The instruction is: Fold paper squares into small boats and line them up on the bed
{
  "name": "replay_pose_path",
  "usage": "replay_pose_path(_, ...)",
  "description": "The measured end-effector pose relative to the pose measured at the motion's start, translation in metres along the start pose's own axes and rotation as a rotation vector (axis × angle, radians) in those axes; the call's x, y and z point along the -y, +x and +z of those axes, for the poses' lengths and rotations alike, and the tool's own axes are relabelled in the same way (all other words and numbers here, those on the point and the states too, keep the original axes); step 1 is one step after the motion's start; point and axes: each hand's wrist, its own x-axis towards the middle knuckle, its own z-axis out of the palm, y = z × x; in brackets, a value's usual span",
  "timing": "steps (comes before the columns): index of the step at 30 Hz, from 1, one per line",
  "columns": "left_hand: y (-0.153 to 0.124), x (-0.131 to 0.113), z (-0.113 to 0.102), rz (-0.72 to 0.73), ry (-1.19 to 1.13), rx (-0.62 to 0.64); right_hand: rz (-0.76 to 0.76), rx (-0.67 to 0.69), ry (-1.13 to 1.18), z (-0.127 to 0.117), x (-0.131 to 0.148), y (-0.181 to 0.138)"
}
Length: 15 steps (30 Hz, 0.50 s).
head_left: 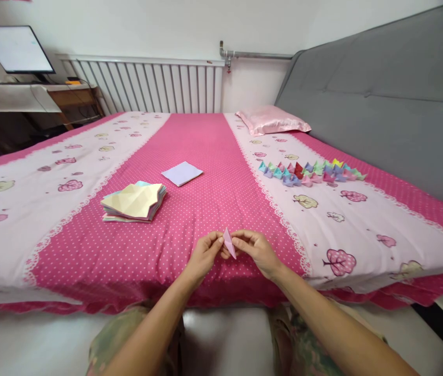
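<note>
A small folded piece of pink paper is held upright between my two hands, over the near edge of the bed. Thumb and fingers of my left hand pinch its left side. My right hand grips it from the right, with the thumb against the paper. Some fingertips are hidden behind the fold. Ahead and to the left lies a flat stack of lilac paper squares. Nearer on the left is a thicker, uneven pile of coloured paper, with a creased yellow sheet on top.
Several small folded paper boats in many colours stand in rows on the right of the bedspread. A pink pillow lies behind them, beside a grey headboard. At the back are a radiator and a monitor.
</note>
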Motion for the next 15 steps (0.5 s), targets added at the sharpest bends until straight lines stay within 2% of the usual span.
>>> replay_pose_path(5,0.0001,-0.0003,-0.0003,-0.008,-0.006,0.004,-0.030,0.000,-0.073,-0.0029,-0.0006,0.0007)
replay_pose_path(12,0.0000,-0.0006,-0.0004,-0.062,-0.013,-0.028,-0.111,0.021,-0.293,-0.0049,-0.0045,-0.0007)
replay_pose_path(15,-0.0005,-0.0005,0.0017,-0.083,-0.017,-0.039,-0.132,-0.025,-0.387,-0.0049,-0.0065,-0.0008)
